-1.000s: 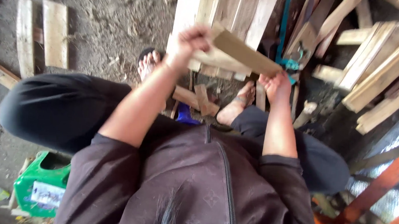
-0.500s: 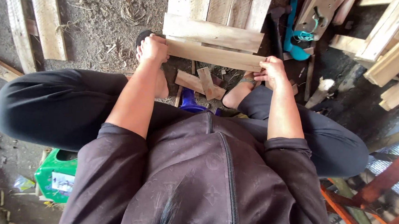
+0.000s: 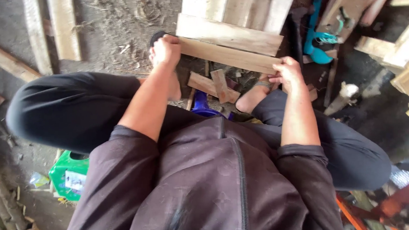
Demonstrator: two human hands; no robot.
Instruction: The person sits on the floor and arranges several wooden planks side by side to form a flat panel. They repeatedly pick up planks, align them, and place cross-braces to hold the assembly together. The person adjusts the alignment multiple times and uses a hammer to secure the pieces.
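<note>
The fingers of the left hand are curled shut around one end of a wooden slat, and the fingers of the right hand pinch its other end. The slat lies crosswise, just beside a second cross slat that already sits over a row of upright boards on the ground. One crosspiece looks placed; the one in hand seems lined up but not fastened, as far as can be told. Short offcuts lie below, between the bare feet. A teal tool rests to the right, more planks lie at left, and a green box sits beside the leg.
</note>
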